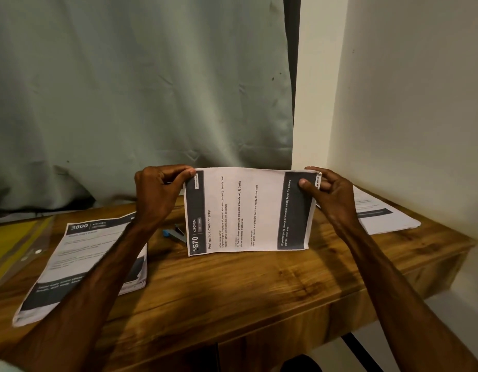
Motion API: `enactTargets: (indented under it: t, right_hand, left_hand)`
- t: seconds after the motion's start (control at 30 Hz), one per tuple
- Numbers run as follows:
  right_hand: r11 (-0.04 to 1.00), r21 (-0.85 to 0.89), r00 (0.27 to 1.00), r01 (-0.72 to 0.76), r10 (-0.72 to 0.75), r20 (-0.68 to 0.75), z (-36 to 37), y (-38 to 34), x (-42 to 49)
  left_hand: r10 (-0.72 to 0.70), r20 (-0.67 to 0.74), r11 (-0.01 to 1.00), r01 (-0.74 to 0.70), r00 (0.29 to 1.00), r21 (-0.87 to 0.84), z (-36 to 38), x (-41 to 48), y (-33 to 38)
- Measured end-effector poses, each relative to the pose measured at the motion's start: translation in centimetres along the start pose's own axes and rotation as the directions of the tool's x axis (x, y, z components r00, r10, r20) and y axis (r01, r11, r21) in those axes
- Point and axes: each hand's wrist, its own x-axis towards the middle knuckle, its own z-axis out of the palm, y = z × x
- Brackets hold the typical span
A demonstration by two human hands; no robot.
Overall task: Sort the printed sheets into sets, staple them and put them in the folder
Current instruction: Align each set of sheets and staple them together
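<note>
A set of printed sheets, its top page headed "1670 KITCHEN", stands on its long edge on the wooden table. My left hand grips its upper left corner and my right hand grips its upper right corner. A small stapler with a blue end lies on the table just behind the set's lower left corner. Another stack of sheets, headed "3800", lies flat at the left under my left forearm. A yellow plastic folder lies at the far left edge.
More printed sheets lie at the right, against the white wall. A grey-green curtain hangs behind the table. The table's front edge runs diagonally below my arms.
</note>
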Motion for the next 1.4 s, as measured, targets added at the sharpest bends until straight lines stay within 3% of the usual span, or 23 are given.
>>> enactTargets:
  t: [0.2, 0.33, 0.43, 0.53, 0.87, 1.03, 1.4]
  right_hand:
    - [0.996, -0.070, 0.997, 0.050, -0.046, 0.054, -0.1, -0.4, -0.4]
    - [0.998, -0.002, 0.998, 0.060, -0.060, 0.029, 0.0, -1.3, 0.3]
    - [0.996, 0.083, 0.999, -0.019, 0.016, 0.030, 0.5, -2.0, 0.6]
    - [0.984, 0.134, 0.993, -0.117, 0.115, 0.022, 0.9, -2.4, 0.3]
    - [0.892, 0.212, 0.917, -0.399, 0.394, 0.067, 1.7, -1.0, -1.9]
    - [0.869, 0.165, 0.884, -0.467, 0.461, 0.075, 2.1, -0.4, -1.5]
    - [0.709, 0.302, 0.763, -0.637, 0.635, 0.119, 2.4, 0.3, -2.2]
  left_hand:
    - [-0.008, -0.002, 1.000, 0.008, 1.000, -0.026, -0.4, 0.5, -0.1]
    - [-0.134, -0.014, 0.988, 0.132, 0.991, -0.083, -0.6, 1.9, -0.3]
    - [-0.315, 0.058, 0.915, 0.319, 0.947, -0.246, -0.5, 2.4, -0.3]
    - [-0.420, 0.145, 0.849, 0.445, 0.896, -0.285, -0.4, 2.0, -1.0]
    - [-0.536, 0.424, 0.720, 0.657, 0.730, -0.221, -0.1, -1.8, -2.2]
    - [-0.538, 0.499, 0.712, 0.683, 0.680, -0.162, -0.2, -2.1, -3.4]
    - [-0.574, 0.402, 0.685, 0.687, 0.714, -0.243, 2.1, -4.2, -4.1]
